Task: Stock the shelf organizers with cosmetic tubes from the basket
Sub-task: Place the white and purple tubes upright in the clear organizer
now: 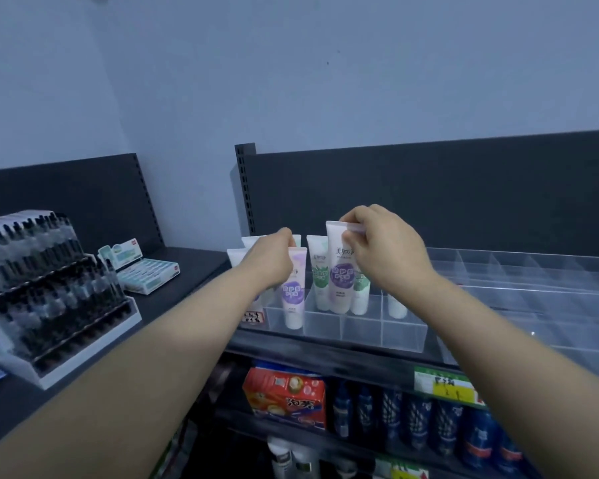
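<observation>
A clear acrylic organizer [400, 335] with square compartments stands on the dark top shelf. Several white tubes stand cap-down in it, with purple or green labels. My right hand [382, 250] pinches the crimped top of a purple-label tube [341, 267], which stands upright over a middle compartment. My left hand [274, 259] grips the top of another purple-label tube [294, 295] in the front left part of the organizer. Green-label tubes [320, 274] stand behind and beside the right tube. The basket is not in view.
More clear organizers [533, 281] stretch to the right along the shelf. On the left counter stand a tiered rack of dark dropper bottles [45, 288] and a box of small green-white packs [146, 271]. Below the shelf sit a red carton [286, 397] and blue bottles [426, 420].
</observation>
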`<action>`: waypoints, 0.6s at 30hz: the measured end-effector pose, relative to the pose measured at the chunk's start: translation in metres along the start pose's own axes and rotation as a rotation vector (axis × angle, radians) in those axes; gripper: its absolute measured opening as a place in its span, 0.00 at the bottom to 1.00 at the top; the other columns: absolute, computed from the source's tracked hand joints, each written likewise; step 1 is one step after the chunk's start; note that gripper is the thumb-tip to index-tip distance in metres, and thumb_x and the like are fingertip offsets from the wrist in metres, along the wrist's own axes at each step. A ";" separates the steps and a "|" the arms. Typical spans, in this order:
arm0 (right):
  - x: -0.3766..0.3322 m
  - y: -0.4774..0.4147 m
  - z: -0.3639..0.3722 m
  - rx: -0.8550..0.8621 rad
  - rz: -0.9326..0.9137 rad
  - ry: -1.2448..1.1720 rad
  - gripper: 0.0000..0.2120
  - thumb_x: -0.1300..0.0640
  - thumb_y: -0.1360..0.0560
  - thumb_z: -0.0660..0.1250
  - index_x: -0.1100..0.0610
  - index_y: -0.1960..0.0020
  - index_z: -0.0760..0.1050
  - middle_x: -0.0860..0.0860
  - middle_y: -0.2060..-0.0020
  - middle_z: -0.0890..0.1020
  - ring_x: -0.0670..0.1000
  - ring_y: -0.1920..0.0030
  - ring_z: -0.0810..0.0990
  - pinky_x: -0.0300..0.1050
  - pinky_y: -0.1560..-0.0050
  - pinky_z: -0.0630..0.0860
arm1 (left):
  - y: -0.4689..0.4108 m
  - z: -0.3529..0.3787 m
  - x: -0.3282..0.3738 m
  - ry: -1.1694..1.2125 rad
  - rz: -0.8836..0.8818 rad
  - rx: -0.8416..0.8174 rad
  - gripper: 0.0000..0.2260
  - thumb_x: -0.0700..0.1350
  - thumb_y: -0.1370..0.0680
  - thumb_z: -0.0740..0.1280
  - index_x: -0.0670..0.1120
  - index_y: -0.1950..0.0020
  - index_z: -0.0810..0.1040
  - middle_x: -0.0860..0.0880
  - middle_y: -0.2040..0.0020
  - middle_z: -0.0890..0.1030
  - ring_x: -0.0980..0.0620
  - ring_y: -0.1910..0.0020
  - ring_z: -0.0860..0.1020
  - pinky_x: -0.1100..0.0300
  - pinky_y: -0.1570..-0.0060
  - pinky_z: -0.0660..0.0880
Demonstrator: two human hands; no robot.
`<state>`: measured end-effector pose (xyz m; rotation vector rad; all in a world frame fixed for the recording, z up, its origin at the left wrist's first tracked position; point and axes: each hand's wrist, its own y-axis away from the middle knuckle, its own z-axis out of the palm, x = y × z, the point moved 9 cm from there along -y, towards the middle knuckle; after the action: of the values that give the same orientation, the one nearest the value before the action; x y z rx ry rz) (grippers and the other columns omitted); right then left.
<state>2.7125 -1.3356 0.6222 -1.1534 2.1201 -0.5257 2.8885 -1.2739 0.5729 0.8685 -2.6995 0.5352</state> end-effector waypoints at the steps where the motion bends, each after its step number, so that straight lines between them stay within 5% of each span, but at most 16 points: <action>1: -0.003 -0.002 0.006 -0.003 -0.001 0.024 0.09 0.55 0.22 0.60 0.50 0.44 0.75 0.47 0.49 0.77 0.52 0.47 0.75 0.46 0.54 0.70 | -0.001 0.003 -0.002 -0.013 0.006 -0.020 0.13 0.31 0.26 0.56 0.46 0.48 0.69 0.46 0.54 0.76 0.45 0.55 0.76 0.54 0.63 0.72; 18: -0.004 -0.007 0.065 -0.091 0.062 0.176 0.10 0.56 0.22 0.58 0.51 0.42 0.72 0.50 0.47 0.77 0.55 0.47 0.75 0.48 0.55 0.72 | -0.004 -0.004 0.014 -0.244 0.211 0.047 0.14 0.30 0.27 0.62 0.40 0.43 0.71 0.42 0.47 0.74 0.42 0.50 0.76 0.54 0.60 0.68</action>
<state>2.7644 -1.3381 0.5818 -1.1229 2.3445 -0.5239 2.8800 -1.2820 0.5824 0.7047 -3.0355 0.5713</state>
